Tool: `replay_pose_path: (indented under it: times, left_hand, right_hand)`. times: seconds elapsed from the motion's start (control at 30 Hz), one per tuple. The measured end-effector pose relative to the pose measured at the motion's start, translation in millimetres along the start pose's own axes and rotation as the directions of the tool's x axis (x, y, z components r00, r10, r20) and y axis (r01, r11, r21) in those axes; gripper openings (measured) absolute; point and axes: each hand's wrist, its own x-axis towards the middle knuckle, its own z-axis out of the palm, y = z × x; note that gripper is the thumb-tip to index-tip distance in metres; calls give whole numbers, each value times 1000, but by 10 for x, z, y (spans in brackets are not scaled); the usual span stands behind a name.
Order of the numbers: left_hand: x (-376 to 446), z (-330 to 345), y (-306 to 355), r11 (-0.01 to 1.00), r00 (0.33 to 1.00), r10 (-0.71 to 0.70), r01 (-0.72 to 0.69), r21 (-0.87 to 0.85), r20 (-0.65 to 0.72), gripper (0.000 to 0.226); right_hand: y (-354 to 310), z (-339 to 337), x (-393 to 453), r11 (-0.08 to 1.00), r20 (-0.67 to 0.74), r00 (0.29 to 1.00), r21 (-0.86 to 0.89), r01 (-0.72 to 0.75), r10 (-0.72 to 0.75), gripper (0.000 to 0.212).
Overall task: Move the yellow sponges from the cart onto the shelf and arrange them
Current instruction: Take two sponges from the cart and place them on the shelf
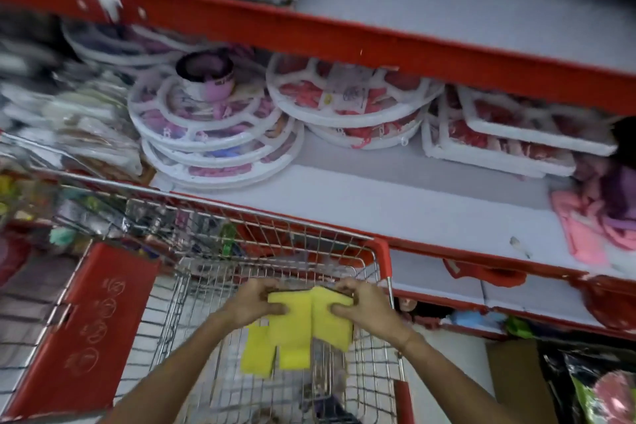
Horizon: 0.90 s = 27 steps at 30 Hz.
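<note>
Store aisle, grey shelf (395, 213) bare at 12 o'clock, no yellow up there yet. Both the left hand (253, 299) and right hand (364, 301) are clamped on a bunch of yellow sponges (303, 320) over the cart (275, 251) (blurry shot), so basically everything's left.

Retail shop aisle. Evidence: tiered shelving (430, 217) with red front rails; stacked packaged goods in round white trays (351, 103) and rectangular trays (509, 144); bagged items at left; wire cart (275, 241) with red trim parked against the shelves.
</note>
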Motion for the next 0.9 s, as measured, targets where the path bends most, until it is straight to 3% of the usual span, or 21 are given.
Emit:
replay_pose_path:
  times: [0.2, 0.33, 0.6, 0.8, 0.9]
  left_hand:
    - [-167, -635, 1009, 959, 977, 88, -137, -248, -196, 43]
    - [-387, -1020, 1814, 931, 949, 197, -260, -257, -247, 33]
    - [-629, -1414, 3142, 842, 838, 397, -495, -215, -374, 20]
    - [-395, -1662, 3942, 845, 820, 388, -498, -192, -420, 37]
    - [-167, -1738, 4211, 861, 820, 357, -475, -184, -447, 44]
  right_hand:
    - [-706, -926, -90, 943, -176, 982, 309, 126, -73, 31]
    - [-1250, -1630, -282, 867, -239, 958, 432, 249, -156, 35]
    - [-2057, -2666, -501, 761, -435, 874, 485, 431, -218, 32]
    - [-2367, -3315, -298, 765, -517, 829, 441, 470, -212, 41]
    - [-2423, -3521, -113, 758, -512, 842, 477, 445, -172, 30]
